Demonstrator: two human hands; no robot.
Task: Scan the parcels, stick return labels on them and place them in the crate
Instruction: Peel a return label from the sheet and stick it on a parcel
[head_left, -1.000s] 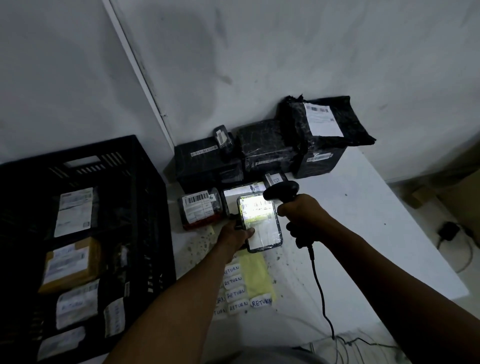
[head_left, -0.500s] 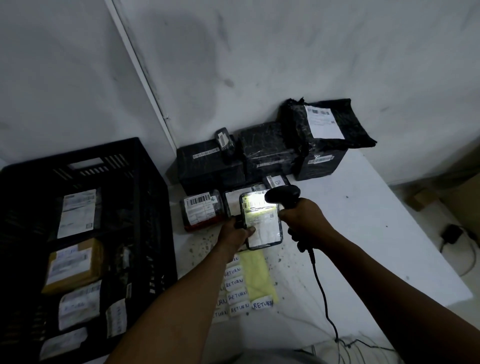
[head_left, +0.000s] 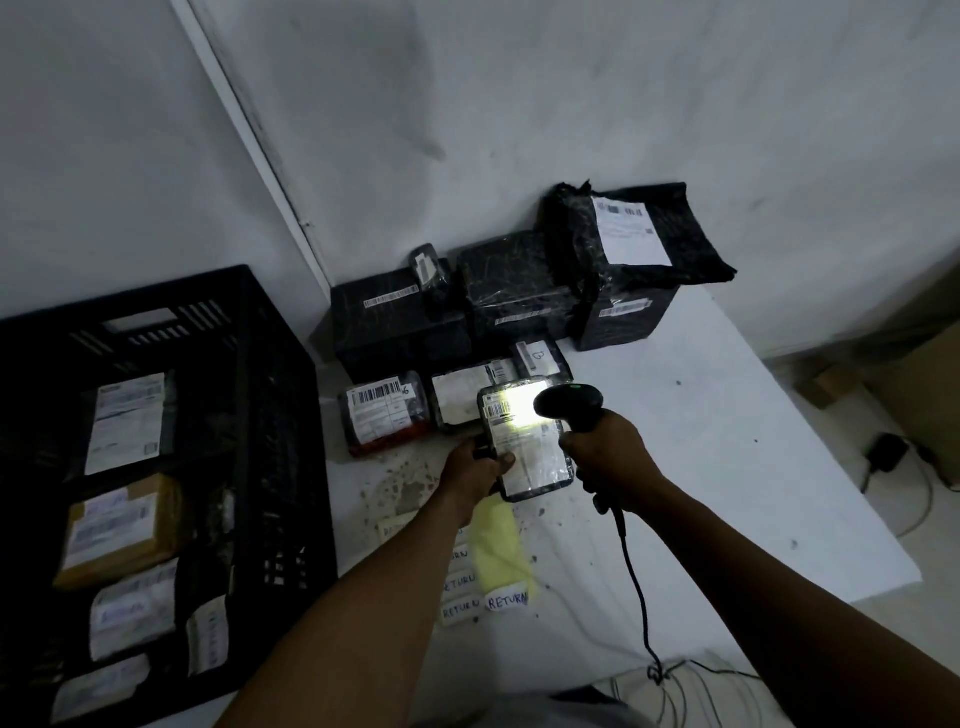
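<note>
My left hand (head_left: 475, 470) grips a small black parcel (head_left: 530, 447) with a white label, held above the table. My right hand (head_left: 610, 460) grips a black corded barcode scanner (head_left: 569, 405) pointed at the parcel's upper end, where a bright patch of light falls on the label. Handwritten RETURN labels (head_left: 506, 600) and a yellow backing sheet (head_left: 501, 551) lie on the table below my hands. On the left stands the black crate (head_left: 270, 415), with several labelled parcels inside.
More black wrapped parcels (head_left: 514, 291) are stacked against the wall, with smaller ones (head_left: 384, 415) in front. The white table (head_left: 727, 467) ends at the right, above a floor with a plug and cables (head_left: 888, 457). The scanner cord (head_left: 639, 597) hangs toward me.
The scanner has shifted slightly closer over the parcel's top edge and the light patch sits higher on the label. Both hands keep their hold.
</note>
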